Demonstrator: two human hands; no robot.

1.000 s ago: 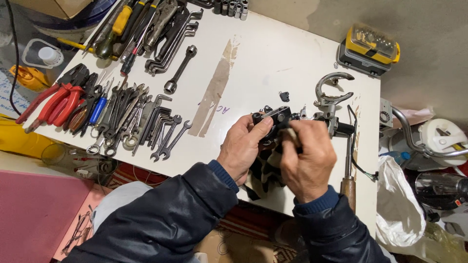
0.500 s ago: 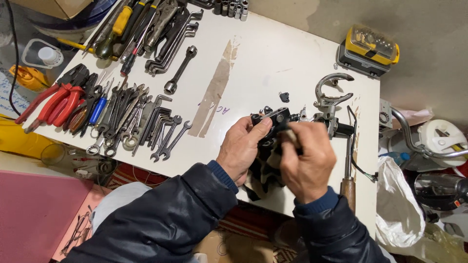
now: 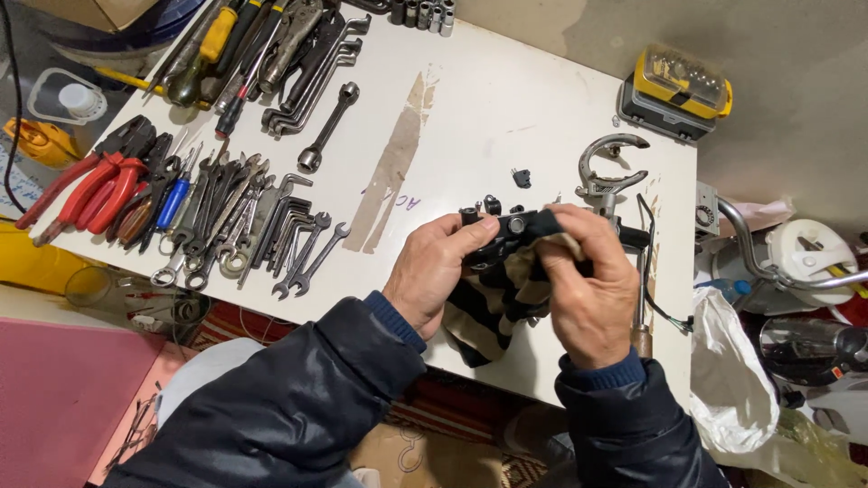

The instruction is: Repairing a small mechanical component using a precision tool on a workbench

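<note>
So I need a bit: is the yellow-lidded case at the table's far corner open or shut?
Shut: the yellow-lidded black bit case has its lid lying flat on the base.

Bright, even overhead light, soft shadows, sharp focus, slight wide-angle edge distortion.

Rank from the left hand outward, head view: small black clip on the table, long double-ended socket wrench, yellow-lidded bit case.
Measured from the left hand:
1. Small black clip, just up and right of the hand, mid-table.
2. Long double-ended socket wrench, up and left, beside the tool rows.
3. Yellow-lidded bit case, far right, at the table's back corner.
</note>
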